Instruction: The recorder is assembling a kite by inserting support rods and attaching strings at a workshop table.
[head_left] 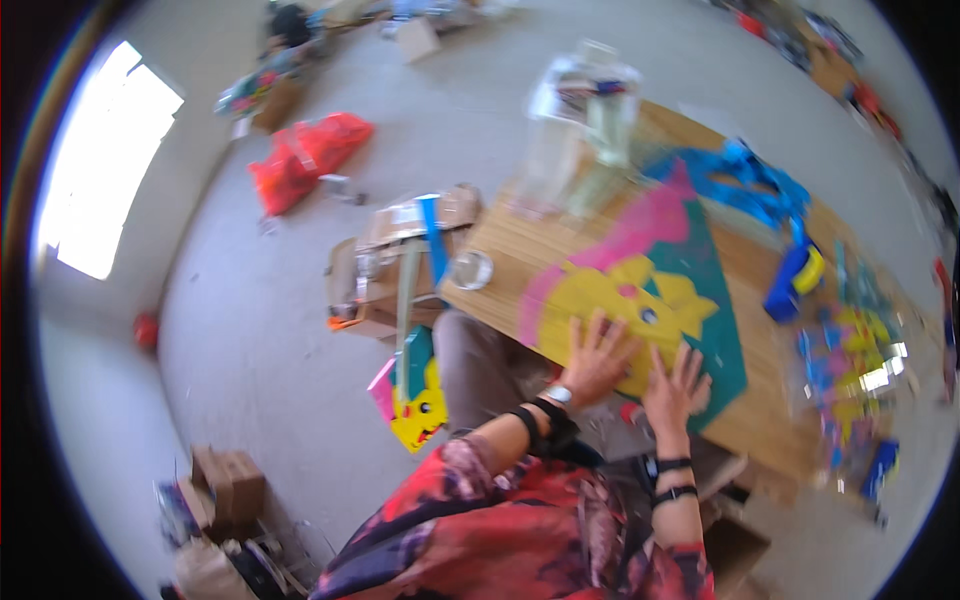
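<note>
So the thing I've got in front of me is a big, pointed pink, yellow and teal sheet with a cartoon face (640,280), lying spread out on the pale wooden worktop (780,400) with its near edge toward the person. The left hand (602,357) is open, fingers fanned over the yellow part, and the right hand (675,390) is open too, fingers spread near the close edge. Both look laid flat on it, nothing pinched.

My guess: super light, thin and floppy, maybe a bit slick, likely to crease or tear if yanked. I'd take it by two edges, well apart, rather than bunching the middle. Can't tell from here if there's anything stiff inside.

Around it: a clear round object (470,270) sits by the worktop's left corner, easy to knock off. Past the sheet's far side there's a heap of translucent plastic bags (600,110), and a bright blue crumpled strip (745,165) lies right by the pink tip. Too blurry to say if they touch, but I'd watch for snagging there. Over right, a blue-and-yellow curved item (795,280) and shiny multicoloured packets (850,370). Brown cardboard box (385,300) off to the left.
</note>
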